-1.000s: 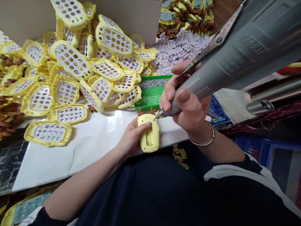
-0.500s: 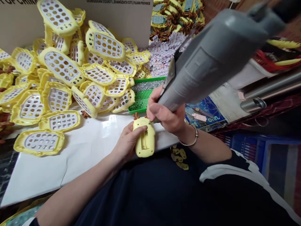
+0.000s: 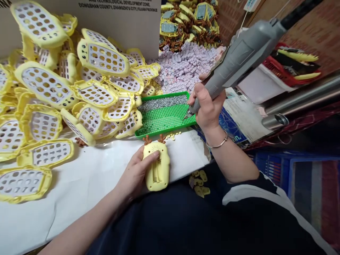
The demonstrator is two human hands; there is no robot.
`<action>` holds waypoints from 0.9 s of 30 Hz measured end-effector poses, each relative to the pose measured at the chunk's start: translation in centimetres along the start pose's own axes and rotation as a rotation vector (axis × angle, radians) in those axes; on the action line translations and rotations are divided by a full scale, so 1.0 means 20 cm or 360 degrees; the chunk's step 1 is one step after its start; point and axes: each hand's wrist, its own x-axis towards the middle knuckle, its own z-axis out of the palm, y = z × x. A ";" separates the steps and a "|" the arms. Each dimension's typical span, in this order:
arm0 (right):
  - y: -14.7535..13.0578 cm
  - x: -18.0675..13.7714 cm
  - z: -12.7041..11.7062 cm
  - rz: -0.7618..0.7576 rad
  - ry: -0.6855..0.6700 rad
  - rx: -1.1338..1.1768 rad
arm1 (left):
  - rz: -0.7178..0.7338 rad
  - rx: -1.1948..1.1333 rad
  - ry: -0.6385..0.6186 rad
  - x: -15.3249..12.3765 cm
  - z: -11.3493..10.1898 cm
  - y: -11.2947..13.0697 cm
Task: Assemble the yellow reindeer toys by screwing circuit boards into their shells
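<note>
My left hand (image 3: 136,168) grips a yellow toy phone (image 3: 162,168) with brown antlers, its back turned up and the battery slot uncovered. The thumb lies across the back, just above the slot. In my right hand (image 3: 209,104) is a grey electric screwdriver (image 3: 233,60), its cord running off at the top right. The screwdriver's tip points down over the green perforated tray (image 3: 164,122), apart from the toy phone. Small silvery screws (image 3: 164,102) fill the tray's far strip. Whether a screw sits on the tip is too small to tell.
Yellow toy phone shells (image 3: 98,94) are heaped at the left before a cardboard box (image 3: 127,28). White printed pieces (image 3: 183,63) lie in a pile behind the tray. A red basket (image 3: 294,67) and metal tubes (image 3: 276,120) stand right. Small yellow parts (image 3: 199,182) rest on my lap.
The screwdriver has moved off the toy phone's back, up and right to over the green tray. My left hand still holds the toy phone. The view has shifted a little.
</note>
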 end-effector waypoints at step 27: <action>-0.47 -0.22 0.21 0.0175 -0.0326 0.0652 | 0.0117 0.0037 -0.0157 0.02 -0.01 -0.01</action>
